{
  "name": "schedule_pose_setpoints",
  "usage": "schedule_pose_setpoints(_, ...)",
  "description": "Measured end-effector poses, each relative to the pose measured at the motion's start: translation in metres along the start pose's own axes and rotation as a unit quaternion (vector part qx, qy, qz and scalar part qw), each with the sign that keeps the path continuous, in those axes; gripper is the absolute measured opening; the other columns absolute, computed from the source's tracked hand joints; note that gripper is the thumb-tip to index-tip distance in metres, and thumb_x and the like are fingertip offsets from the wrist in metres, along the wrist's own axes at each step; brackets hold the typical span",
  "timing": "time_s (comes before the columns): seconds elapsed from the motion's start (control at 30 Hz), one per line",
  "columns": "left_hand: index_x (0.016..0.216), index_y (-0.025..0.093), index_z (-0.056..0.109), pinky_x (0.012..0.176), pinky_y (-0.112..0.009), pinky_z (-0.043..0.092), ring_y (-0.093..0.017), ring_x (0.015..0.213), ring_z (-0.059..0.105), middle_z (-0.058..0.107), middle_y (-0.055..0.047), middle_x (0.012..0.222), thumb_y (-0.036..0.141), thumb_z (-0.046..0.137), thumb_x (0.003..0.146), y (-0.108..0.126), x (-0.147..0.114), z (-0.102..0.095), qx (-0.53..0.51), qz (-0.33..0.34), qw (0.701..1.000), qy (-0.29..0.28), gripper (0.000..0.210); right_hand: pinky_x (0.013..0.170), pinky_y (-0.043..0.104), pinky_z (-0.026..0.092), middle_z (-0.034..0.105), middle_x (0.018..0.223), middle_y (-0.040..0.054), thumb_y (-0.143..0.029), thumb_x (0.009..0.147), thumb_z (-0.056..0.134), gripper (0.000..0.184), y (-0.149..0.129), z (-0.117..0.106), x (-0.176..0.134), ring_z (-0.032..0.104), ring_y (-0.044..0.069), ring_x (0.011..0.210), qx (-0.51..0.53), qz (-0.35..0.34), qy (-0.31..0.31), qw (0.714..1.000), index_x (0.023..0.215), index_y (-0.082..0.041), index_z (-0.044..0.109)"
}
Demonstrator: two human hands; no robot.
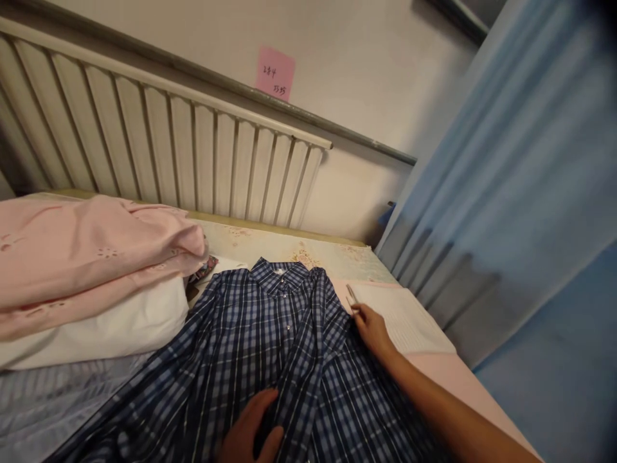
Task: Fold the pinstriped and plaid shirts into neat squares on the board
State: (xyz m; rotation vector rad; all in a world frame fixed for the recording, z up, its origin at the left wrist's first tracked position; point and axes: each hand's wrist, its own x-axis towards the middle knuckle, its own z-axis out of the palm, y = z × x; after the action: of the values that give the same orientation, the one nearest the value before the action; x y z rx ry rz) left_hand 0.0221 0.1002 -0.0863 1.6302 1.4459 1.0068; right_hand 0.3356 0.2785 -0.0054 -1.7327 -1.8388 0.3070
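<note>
A dark blue plaid shirt (250,328) with a collar and small buttons lies spread before me, its collar pointing away. My left hand (248,431) is at the bottom of the view over the shirt front, thumb and fingers apart, holding nothing that I can see. At the shirt's right shoulder, my right hand (370,325) is closed around a small pair of scissors (351,296). Their two thin metal blades point away from me and stand slightly apart. The fingers hide the handles.
Pink cloth (110,238) and white cloth (120,318) are piled at left, above grey striped fabric (72,392). A folded white ribbed cloth (414,315) lies at right. Behind are a radiator (183,141), a wall with a pink note (274,72) and a blue curtain (506,173).
</note>
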Motion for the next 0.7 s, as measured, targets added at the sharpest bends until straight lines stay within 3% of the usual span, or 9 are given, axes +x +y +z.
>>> schedule_pose_setpoints(0.1, 0.12, 0.023, 0.064, 0.105, -0.043, 0.046, -0.025, 0.124, 0.055, 0.062, -0.007, 0.131, 0.042, 0.049, 0.084, 0.007, 0.001, 0.001, 0.03, 0.024, 0.998, 0.047, 0.043, 0.106, 0.043, 0.044, 0.063, 0.126, 0.0072, -0.024, 0.091, 0.041, 0.037, 0.018, -0.003, -0.086, 0.057, 0.023, 0.119, 0.003, -0.142, -0.015, 0.99, 0.123, -0.025, 0.06)
schedule_pose_setpoints(0.23, 0.115, 0.02, 0.066, 0.104, -0.044, 0.047, -0.026, 0.12, 0.058, 0.065, -0.009, 0.126, 0.042, 0.049, 0.083, 0.014, 0.003, 0.0, 0.045, 0.029, 0.996, 0.074, 0.042, 0.111, 0.052, 0.037, 0.049, 0.143, 0.0063, -0.022, 0.089, 0.049, 0.047, 0.032, 0.006, -0.152, 0.043, 0.027, 0.134, -0.077, -0.193, -0.045, 0.977, 0.136, -0.028, 0.051)
schedule_pose_setpoints(0.5, 0.118, 0.018, 0.062, 0.102, -0.043, 0.049, -0.024, 0.116, 0.06, 0.064, -0.008, 0.126, 0.044, 0.046, 0.085, 0.018, 0.002, -0.004, 0.078, 0.026, 0.993, 0.083, 0.044, 0.115, 0.049, 0.03, 0.048, 0.144, 0.0087, -0.018, 0.089, 0.047, 0.047, 0.016, 0.003, -0.154, 0.039, 0.025, 0.137, -0.12, -0.185, -0.038, 0.975, 0.136, -0.02, 0.052)
schedule_pose_setpoints(0.7, 0.124, 0.019, 0.056, 0.107, -0.047, 0.042, -0.027, 0.123, 0.053, 0.061, -0.01, 0.128, 0.043, 0.05, 0.086, 0.035, -0.041, 0.015, 0.255, 0.097, 0.949, 0.156, 0.046, 0.116, 0.044, 0.026, 0.05, 0.143, 0.0074, -0.019, 0.09, 0.045, 0.044, 0.014, 0.002, -0.156, 0.038, 0.022, 0.137, -0.112, -0.17, -0.03, 0.979, 0.133, -0.019, 0.054)
